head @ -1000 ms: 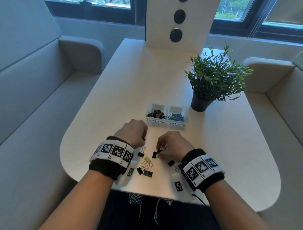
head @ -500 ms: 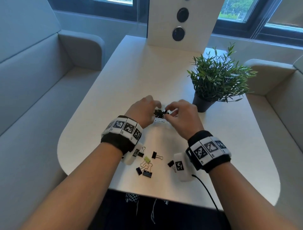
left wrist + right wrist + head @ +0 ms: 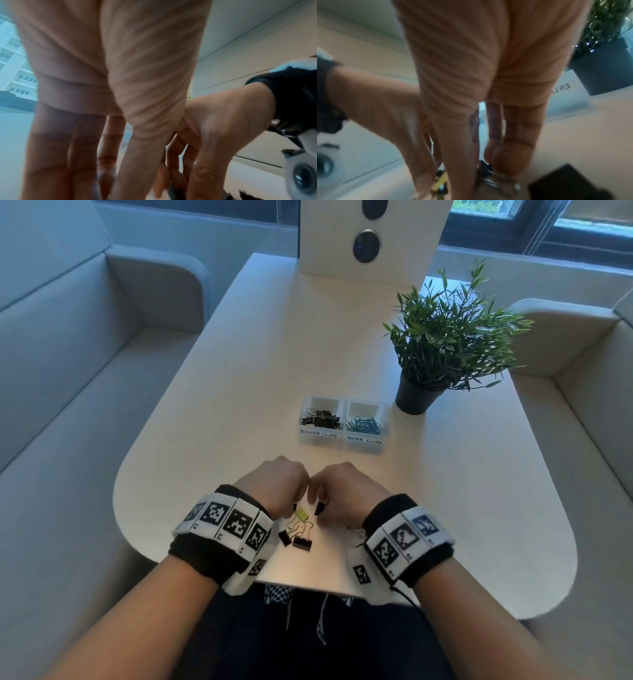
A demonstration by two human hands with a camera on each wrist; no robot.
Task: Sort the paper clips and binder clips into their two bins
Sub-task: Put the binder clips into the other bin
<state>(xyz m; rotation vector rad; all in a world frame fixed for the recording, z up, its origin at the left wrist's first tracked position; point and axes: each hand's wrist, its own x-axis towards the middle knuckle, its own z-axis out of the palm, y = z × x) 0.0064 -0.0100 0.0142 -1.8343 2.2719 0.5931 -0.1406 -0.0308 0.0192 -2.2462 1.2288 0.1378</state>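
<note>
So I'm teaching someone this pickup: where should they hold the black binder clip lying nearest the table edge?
Probably pinch the black binder clip across its black body from above. It lies flat on the table, body toward the person and wire handles pointing away into the neighbouring clips, so the body is the clearer, firmer part.

White table (image 3: 239, 371), twin bins (image 3: 343, 436), potted plant (image 3: 416, 398), loose binder clips (image 3: 301, 542)

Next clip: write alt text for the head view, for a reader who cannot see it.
Both hands, left hand and right hand, reach down to loose binder clips near the front edge of a white table. Beyond them sit a "BINDER CLIPS" bin and a "PAPER CLIPS" bin side by side, with a potted plant to their right.
</note>
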